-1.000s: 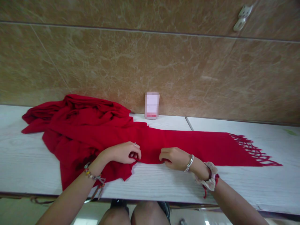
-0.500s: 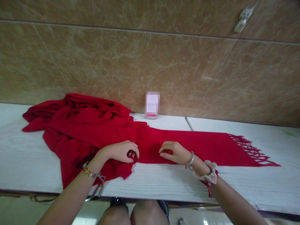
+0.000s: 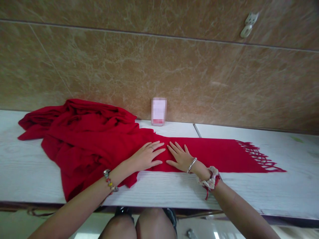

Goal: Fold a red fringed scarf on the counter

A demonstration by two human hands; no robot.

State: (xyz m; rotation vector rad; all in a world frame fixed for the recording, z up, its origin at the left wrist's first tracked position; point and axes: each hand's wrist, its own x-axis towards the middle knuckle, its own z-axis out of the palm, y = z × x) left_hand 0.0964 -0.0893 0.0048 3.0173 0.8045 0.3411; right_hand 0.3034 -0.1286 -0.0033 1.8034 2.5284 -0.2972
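Note:
A red scarf [image 3: 214,155] lies along the white table, its right part flat and narrow with a knotted fringe at the right end. Its left part is a loose, crumpled heap. My left hand [image 3: 148,156] rests on the scarf where the heap meets the flat strip, fingers spread and pointing right. Close beside it, my right hand [image 3: 181,157] lies on the flat strip with its fingers spread toward the left hand. Neither hand grips the cloth.
A phone-like upright object [image 3: 159,112], blurred out, leans on the brown marbled wall [image 3: 119,66] behind the scarf. A white cat-shaped hook [image 3: 249,25] is fixed high on the wall. The white table [image 3: 169,191] has a seam right of the phone-like object.
Both hands have gone from curled to spread flat on the scarf. The left hand has moved right and the two hands are now closer together.

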